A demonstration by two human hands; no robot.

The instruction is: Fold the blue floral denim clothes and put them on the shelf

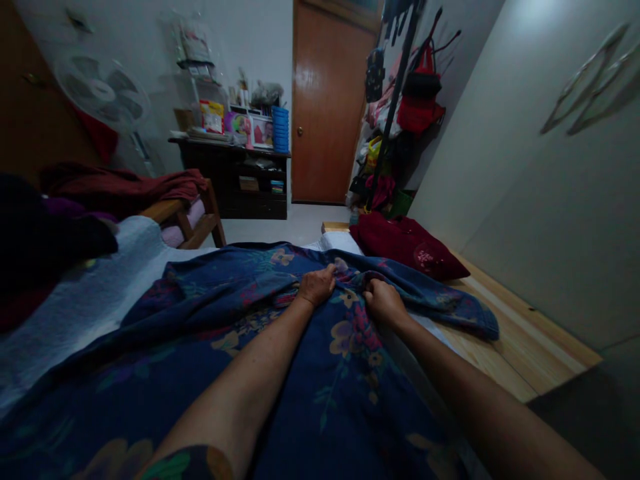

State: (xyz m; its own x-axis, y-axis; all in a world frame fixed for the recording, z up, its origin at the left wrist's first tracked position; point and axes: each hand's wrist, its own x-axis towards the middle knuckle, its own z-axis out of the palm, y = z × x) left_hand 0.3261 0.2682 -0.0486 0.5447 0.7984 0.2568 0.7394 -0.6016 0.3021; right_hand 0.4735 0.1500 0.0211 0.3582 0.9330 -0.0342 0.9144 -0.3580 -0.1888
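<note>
A dark blue floral garment [345,373] with long sleeves lies spread in front of me, its far edge away from me and one sleeve stretched out to the right. Near its upper middle, my left hand [318,285] is closed with the fingers pinching the cloth. A short way to the right, my right hand [385,300] also has its fingers curled round a fold of the garment. The fingertips of both hands are partly hidden by the fabric. Beyond the right sleeve rests a folded dark red garment [405,243].
Pale cloth [65,313] covers the surface on the left; bare wooden boards [520,333] show on the right beside the wall. A wooden chair [205,230] draped with clothes stands left. Farther back are a fan [103,90], a dark cabinet [235,180] and a brown door [327,100].
</note>
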